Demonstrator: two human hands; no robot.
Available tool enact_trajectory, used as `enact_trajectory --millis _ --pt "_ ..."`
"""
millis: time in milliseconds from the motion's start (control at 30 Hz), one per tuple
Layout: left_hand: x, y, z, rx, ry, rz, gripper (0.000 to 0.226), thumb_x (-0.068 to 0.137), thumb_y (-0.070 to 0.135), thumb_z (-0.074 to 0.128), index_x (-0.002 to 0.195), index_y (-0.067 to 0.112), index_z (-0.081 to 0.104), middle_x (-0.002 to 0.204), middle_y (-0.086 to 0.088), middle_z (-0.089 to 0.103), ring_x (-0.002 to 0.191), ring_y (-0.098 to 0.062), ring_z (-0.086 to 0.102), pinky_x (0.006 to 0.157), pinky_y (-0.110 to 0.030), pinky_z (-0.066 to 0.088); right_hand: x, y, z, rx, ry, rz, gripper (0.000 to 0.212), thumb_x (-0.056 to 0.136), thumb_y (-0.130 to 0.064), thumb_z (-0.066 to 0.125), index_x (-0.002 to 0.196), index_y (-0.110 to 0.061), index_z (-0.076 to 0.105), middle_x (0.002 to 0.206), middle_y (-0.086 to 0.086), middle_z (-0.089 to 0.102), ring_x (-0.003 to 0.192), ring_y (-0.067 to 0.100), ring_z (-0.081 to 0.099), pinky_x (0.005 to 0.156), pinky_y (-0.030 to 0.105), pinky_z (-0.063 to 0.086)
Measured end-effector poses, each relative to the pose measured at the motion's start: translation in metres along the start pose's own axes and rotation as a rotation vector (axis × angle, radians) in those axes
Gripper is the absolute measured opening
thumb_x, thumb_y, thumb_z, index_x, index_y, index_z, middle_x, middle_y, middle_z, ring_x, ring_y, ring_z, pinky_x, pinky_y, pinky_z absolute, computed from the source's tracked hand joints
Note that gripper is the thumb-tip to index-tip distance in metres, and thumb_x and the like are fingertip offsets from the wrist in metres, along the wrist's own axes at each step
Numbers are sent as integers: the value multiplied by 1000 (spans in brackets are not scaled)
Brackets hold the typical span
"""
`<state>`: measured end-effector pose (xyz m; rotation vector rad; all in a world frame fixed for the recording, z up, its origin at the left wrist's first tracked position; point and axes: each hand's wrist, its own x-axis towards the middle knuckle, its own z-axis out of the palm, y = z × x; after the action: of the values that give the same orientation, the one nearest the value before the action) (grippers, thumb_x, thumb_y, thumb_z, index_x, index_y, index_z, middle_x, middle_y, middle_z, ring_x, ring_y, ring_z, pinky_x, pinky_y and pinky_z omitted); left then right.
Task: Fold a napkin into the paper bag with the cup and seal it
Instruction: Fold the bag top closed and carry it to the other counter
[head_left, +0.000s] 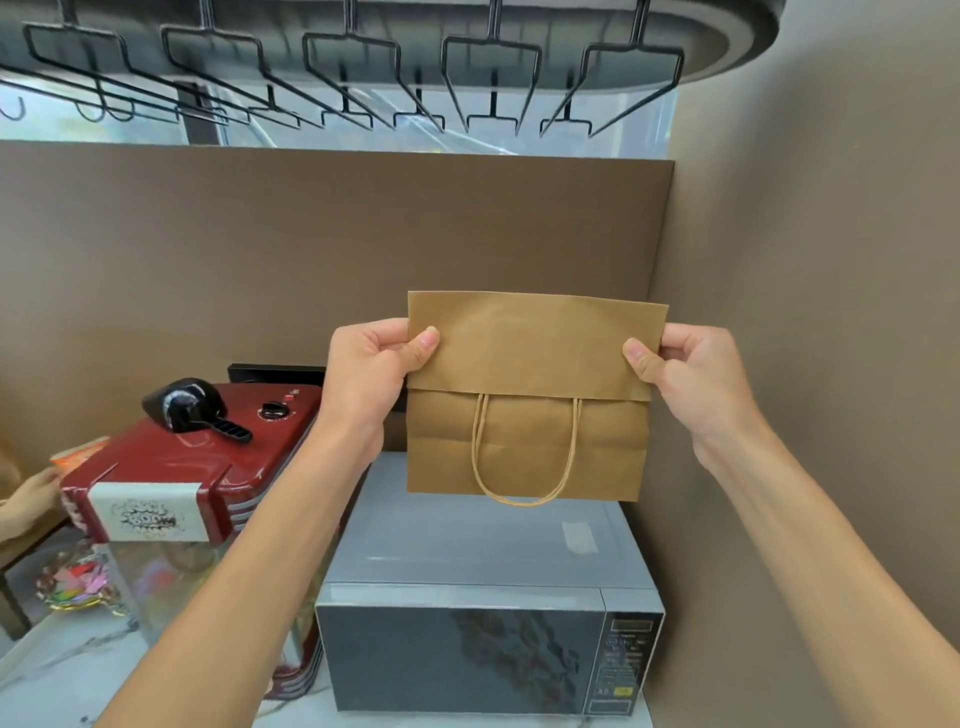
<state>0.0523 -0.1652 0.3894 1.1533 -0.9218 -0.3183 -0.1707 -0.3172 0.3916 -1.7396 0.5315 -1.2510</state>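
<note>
A flat, folded brown paper bag (530, 395) with twisted paper handles (524, 452) hangs in the air above the microwave. My left hand (374, 374) pinches its upper left edge, thumb on the front. My right hand (685, 379) pinches the upper right edge the same way. The bag's top part is folded over the lower part and the handles hang down below the fold. No cup or napkin is in view.
A grey microwave (488, 623) stands under the bag on a marble counter (62, 670). To its left stands a red popcorn machine (208, 467) with a black scoop (192, 410) on top. Another person's hand (31, 499) shows at the far left. A glass rack (363, 67) hangs overhead. Brown walls close off the back and right.
</note>
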Motion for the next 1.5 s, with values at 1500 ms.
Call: enact_trajectory --millis 1500 --pt "-222 97 98 -348 -573 -80 16 88 8 71 82 17 81 81 -2 81 73 -12 73 62 -23 56 -335 -197 -147 -372 442 37 23 96 -5 63 91 -21 78 84 -5 81 77 9 76 65 18 57"
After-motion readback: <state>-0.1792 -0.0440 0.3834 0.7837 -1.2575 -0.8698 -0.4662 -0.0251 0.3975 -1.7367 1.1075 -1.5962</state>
